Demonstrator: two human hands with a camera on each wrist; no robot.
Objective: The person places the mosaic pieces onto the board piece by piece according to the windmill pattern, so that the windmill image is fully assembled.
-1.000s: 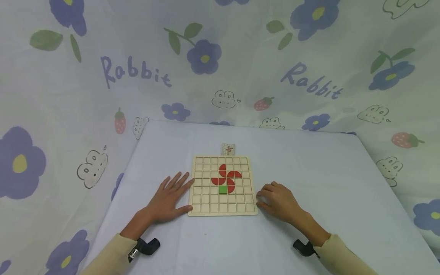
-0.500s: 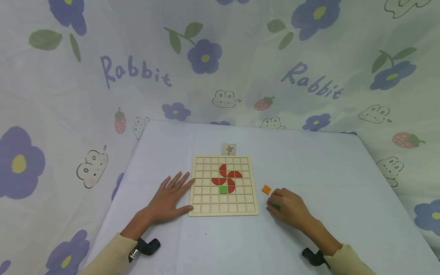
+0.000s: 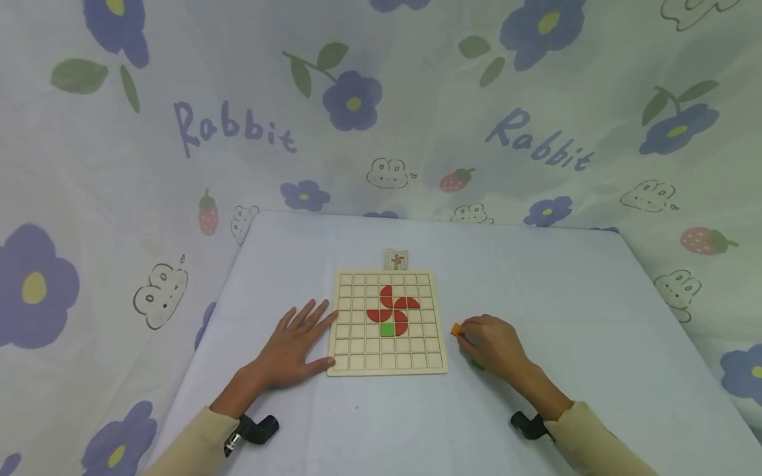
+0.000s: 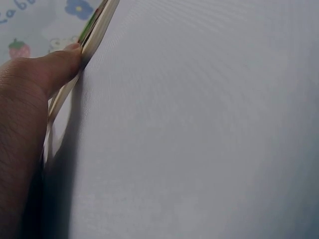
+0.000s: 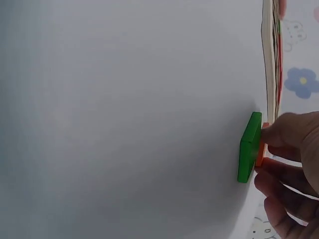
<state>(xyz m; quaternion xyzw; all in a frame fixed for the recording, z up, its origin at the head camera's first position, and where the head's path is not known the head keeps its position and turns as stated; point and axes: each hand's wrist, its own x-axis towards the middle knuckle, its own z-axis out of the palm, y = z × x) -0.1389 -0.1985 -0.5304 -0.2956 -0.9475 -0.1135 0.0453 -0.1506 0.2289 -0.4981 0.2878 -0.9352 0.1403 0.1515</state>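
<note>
A light wooden grid board (image 3: 351, 360) lies on the table, with red petal-shaped pieces (image 3: 401, 323) in a pinwheel and a green square tile (image 3: 387, 329) below them. My left hand (image 3: 288, 350) lies with fingers spread at the board's left side, its thumb on the edge. Right of the board, my right hand (image 3: 494, 344) pinches an orange square tile (image 3: 456, 329) between thumb and fingers. In the right wrist view that orange tile (image 5: 261, 144) shows partly behind a second green tile (image 5: 250, 147), which lies on the cloth and is mostly hidden under the hand in the head view.
A small pattern card (image 3: 396, 259) with a red pinwheel on a grid stands just behind the board. White cloth (image 3: 565, 297) covers the table. Behind it hangs a curtain (image 3: 417, 132) printed with flowers and rabbits.
My right hand first drew back rightward from the board's edge, uncovering the orange tile with the green one at its fingers. It then shifted forward-left onto the orange tile. The left hand stayed put.
</note>
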